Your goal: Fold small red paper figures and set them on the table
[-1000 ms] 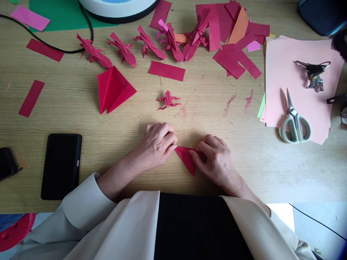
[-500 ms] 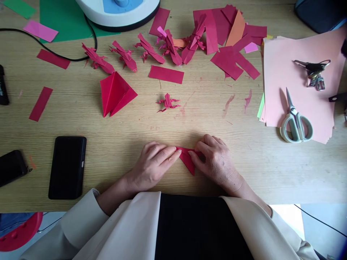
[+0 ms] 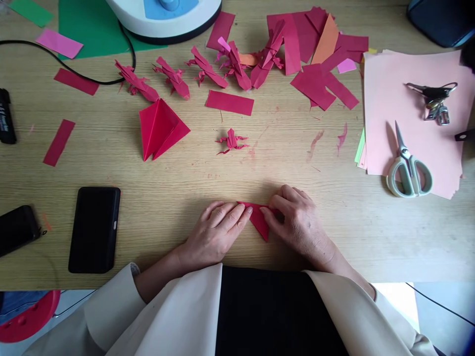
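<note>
Red paper triangle (image 3: pixel 261 221) on the tabletop (image 3: pixel 166 198), between both hands. Upper edge, its apparent long axis, runs 9 to 3 o'clock; free tip points between 5 and 6. Right hand (image 3: pixel 300 222): grip pinching the 3 o'clock end. Left hand (image 3: pixel 215 230): fingers together over the 9 o'clock corner; whether pinching, I cannot tell.

Single head view, forward and down onto the nearby table (image 3: pixel 371 237)
</note>
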Tool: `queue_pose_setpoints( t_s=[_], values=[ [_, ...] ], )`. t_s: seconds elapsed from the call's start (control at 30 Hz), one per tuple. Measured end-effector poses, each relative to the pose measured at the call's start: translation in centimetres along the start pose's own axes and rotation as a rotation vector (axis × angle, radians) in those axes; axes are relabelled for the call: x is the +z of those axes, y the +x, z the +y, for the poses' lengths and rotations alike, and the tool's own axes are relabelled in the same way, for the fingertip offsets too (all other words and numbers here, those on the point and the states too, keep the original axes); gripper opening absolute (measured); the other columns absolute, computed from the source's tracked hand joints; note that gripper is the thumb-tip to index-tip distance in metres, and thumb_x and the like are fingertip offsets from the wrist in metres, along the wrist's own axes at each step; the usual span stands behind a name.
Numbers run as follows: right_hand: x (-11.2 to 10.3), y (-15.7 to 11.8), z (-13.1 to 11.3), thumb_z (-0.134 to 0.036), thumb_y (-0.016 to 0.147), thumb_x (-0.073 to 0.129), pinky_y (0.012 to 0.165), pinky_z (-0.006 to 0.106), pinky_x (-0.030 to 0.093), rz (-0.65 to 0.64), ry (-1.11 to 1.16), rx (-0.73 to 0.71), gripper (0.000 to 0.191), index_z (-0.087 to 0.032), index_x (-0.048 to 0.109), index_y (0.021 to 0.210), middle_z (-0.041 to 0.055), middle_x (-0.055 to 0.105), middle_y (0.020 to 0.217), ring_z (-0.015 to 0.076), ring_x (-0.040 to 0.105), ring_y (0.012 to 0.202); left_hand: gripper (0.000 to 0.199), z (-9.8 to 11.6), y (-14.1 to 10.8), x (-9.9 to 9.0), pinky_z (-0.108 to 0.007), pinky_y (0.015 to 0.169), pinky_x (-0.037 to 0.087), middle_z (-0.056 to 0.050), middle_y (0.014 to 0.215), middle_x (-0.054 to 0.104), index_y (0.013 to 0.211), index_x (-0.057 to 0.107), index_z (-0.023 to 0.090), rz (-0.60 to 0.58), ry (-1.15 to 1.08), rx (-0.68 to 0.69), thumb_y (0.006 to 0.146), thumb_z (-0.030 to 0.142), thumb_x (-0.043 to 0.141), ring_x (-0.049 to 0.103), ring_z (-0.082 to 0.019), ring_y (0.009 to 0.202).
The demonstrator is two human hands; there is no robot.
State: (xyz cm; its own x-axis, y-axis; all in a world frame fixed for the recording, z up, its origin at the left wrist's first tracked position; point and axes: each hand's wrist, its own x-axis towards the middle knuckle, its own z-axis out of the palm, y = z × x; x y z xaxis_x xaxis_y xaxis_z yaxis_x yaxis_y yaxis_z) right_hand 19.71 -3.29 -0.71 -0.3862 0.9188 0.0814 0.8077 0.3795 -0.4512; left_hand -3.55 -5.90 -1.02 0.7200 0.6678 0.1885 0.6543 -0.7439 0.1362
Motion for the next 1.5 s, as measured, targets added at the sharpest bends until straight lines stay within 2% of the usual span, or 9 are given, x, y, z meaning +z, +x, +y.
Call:
queue_pose_setpoints(
  t_s=[0.2,0.43,0.67,1.03,1.1,1.2,1.33,1.5],
  values=[
    [-0.1,0.1,-0.1,-0.028,0.090,0.060,0.069,0.032,0.040,-0.018,0.010,0.007,0.026,-0.020,0.055,0.066,0.0032,0.053,0.076,0.0167,0.048,0.069,0.046,0.1,0.0,0.0,-0.040,0.113,0.039,-0.013,0.137,0.063,0.136,0.058,0.007,0.008,-0.020,0.014,0.094,0.007,0.037,0.053,-0.026,0.132],
    [-0.2,0.1,0.0,-0.027,0.091,0.059,0.070,0.033,0.041,-0.028,0.028,0.009,0.026,-0.019,0.056,0.066,0.0038,0.054,0.077,0.0170,0.049,0.069,0.046,0.1,0.2,0.1,-0.036,0.115,0.041,-0.015,0.140,0.060,0.137,0.055,0.004,0.011,-0.056,0.048,0.095,0.003,0.036,0.050,-0.025,0.137],
    [-0.6,0.2,0.0,-0.025,0.092,0.057,0.070,0.031,0.042,-0.029,0.072,0.010,0.023,-0.019,0.058,0.070,0.0036,0.053,0.077,0.0166,0.050,0.069,0.056,0.0,-0.2,0.4,-0.040,0.119,0.037,-0.016,0.148,0.053,0.143,0.048,0.004,-0.031,-0.039,0.055,0.090,-0.001,0.031,0.044,-0.026,0.142],
    [-0.3,0.1,0.0,-0.022,0.089,0.058,0.068,0.030,0.041,-0.002,0.018,0.026,0.020,-0.019,0.055,0.069,0.0030,0.051,0.076,0.0163,0.048,0.068,0.057,0.0,0.0,0.0,-0.045,0.117,0.038,-0.017,0.152,0.047,0.145,0.046,0.002,-0.096,0.015,0.108,0.090,0.002,0.032,0.043,-0.031,0.143],
    [-0.3,0.2,-0.1,-0.022,0.088,0.058,0.068,0.030,0.041,-0.001,-0.001,0.028,0.020,-0.019,0.055,0.069,0.0032,0.051,0.076,0.0164,0.048,0.068,0.054,0.1,0.1,0.0,-0.044,0.118,0.037,-0.016,0.153,0.046,0.147,0.045,0.005,-0.107,0.008,0.087,0.093,0.006,0.034,0.042,-0.030,0.143],
    [-0.1,0.2,-0.1,-0.023,0.088,0.058,0.066,0.030,0.040,0.011,-0.035,0.038,0.020,-0.019,0.055,0.069,0.0037,0.051,0.077,0.0165,0.047,0.067,0.050,0.6,0.2,0.0,-0.043,0.117,0.038,-0.015,0.151,0.049,0.148,0.044,0.012,-0.107,0.005,0.042,0.099,0.022,0.045,0.045,-0.030,0.141],
    [0.0,0.2,0.0,-0.024,0.088,0.057,0.065,0.030,0.040,0.014,-0.070,0.042,0.019,-0.019,0.056,0.070,0.0046,0.051,0.079,0.0163,0.047,0.066,0.058,1.2,0.5,0.0,-0.044,0.115,0.040,-0.015,0.150,0.051,0.147,0.046,0.010,-0.115,0.021,0.005,0.100,0.044,0.046,0.048,-0.032,0.138],
    [0.2,0.1,0.0,-0.025,0.088,0.057,0.064,0.030,0.039,0.030,-0.117,0.045,0.019,-0.019,0.057,0.071,0.0058,0.052,0.082,0.0164,0.047,0.066,0.059,1.9,0.5,0.2,-0.044,0.115,0.038,-0.013,0.151,0.050,0.147,0.047,0.010,-0.131,0.033,-0.043,0.101,0.047,0.042,0.046,-0.031,0.140]
  ],
)
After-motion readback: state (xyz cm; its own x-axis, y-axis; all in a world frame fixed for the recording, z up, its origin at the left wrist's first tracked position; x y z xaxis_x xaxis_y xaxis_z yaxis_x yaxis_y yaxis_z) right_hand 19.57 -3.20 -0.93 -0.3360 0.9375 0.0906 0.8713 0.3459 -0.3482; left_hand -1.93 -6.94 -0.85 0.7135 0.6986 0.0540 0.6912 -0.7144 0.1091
